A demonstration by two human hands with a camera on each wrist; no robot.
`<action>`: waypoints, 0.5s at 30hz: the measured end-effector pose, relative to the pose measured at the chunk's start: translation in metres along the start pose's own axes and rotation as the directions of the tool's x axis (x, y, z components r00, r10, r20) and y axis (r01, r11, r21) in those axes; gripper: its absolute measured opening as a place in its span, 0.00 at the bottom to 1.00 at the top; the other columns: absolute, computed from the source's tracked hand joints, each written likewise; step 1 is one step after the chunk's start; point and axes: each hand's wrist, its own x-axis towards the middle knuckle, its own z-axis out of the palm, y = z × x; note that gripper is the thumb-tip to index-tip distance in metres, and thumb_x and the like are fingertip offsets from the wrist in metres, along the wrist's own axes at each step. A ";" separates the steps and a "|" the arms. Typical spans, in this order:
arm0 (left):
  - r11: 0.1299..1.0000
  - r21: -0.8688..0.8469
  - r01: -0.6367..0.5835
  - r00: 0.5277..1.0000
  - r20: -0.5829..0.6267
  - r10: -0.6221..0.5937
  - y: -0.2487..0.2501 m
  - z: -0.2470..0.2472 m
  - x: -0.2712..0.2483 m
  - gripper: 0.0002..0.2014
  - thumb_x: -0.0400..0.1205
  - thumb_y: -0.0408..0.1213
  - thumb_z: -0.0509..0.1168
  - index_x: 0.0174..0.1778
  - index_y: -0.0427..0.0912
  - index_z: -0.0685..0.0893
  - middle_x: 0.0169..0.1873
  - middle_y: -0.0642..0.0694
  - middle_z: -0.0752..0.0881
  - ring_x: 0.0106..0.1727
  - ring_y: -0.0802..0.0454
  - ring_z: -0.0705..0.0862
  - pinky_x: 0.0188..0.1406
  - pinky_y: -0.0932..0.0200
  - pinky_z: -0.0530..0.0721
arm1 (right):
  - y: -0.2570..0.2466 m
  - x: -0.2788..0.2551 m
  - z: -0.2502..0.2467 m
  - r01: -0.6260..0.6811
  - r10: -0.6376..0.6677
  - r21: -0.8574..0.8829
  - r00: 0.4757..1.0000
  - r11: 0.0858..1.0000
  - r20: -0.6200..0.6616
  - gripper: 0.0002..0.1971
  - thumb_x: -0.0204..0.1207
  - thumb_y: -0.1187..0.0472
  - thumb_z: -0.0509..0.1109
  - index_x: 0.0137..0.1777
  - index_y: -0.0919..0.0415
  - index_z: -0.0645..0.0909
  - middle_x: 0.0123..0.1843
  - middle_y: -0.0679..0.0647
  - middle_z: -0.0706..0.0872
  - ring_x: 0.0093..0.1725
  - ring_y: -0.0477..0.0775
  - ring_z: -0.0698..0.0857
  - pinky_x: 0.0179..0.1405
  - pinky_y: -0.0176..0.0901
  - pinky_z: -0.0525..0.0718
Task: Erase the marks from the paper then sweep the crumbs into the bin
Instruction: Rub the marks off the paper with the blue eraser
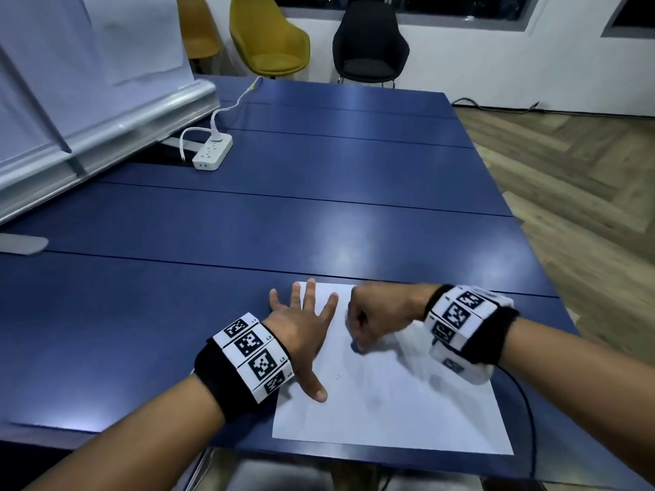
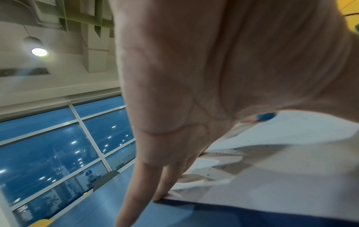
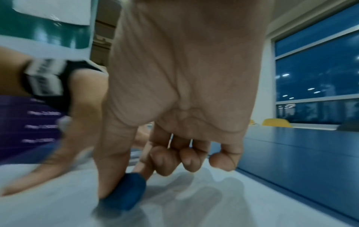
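A white sheet of paper [image 1: 400, 405] lies at the near edge of the blue table [image 1: 319, 193]. My left hand [image 1: 301, 331] lies flat with fingers spread on the sheet's left edge, pressing it down. My right hand [image 1: 375, 322] pinches a small blue eraser [image 3: 126, 192] between thumb and forefinger, its end down on the paper; the eraser [image 1: 358, 348] shows under the fist, blurred. A faint pencil mark [image 1: 337, 377] remains near my left thumb. Dark crumbs [image 2: 223, 153] are scattered on the paper [image 2: 291, 176] by my left fingers [image 2: 136, 192]. No bin is in view.
A white power strip [image 1: 212, 152] with its cable lies far left on the table, next to a flip-chart board [image 1: 88, 101]. Yellow chairs [image 1: 269, 37] and a black chair [image 1: 370, 44] stand beyond the far edge. Wooden floor [image 1: 567, 178] runs along the right.
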 end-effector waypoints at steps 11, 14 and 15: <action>1.000 0.006 -0.002 1.000 0.001 0.002 0.001 -0.002 -0.003 0.78 0.60 0.66 0.80 0.81 0.44 0.22 0.80 0.28 0.25 0.82 0.28 0.28 0.74 0.18 0.38 | -0.008 -0.013 0.013 0.015 -0.014 -0.020 1.000 1.000 0.023 0.06 0.65 0.53 0.80 0.33 0.52 0.86 0.27 0.41 0.84 0.28 0.40 0.79 0.32 0.37 0.78; 1.000 0.004 -0.008 1.000 0.011 0.008 0.001 -0.004 -0.004 0.78 0.61 0.66 0.80 0.81 0.44 0.21 0.79 0.28 0.24 0.82 0.28 0.28 0.74 0.17 0.37 | 0.003 -0.005 0.005 -0.028 0.027 -0.006 0.989 1.000 -0.143 0.06 0.63 0.54 0.80 0.31 0.51 0.85 0.21 0.35 0.80 0.25 0.36 0.78 0.28 0.34 0.72; 1.000 0.003 -0.011 1.000 0.014 0.011 0.001 -0.004 -0.004 0.78 0.61 0.66 0.80 0.81 0.44 0.21 0.79 0.28 0.24 0.82 0.28 0.27 0.74 0.18 0.37 | 0.001 -0.008 0.009 -0.022 0.022 -0.003 0.992 1.000 -0.126 0.06 0.63 0.54 0.80 0.32 0.52 0.86 0.21 0.34 0.80 0.26 0.34 0.79 0.28 0.31 0.71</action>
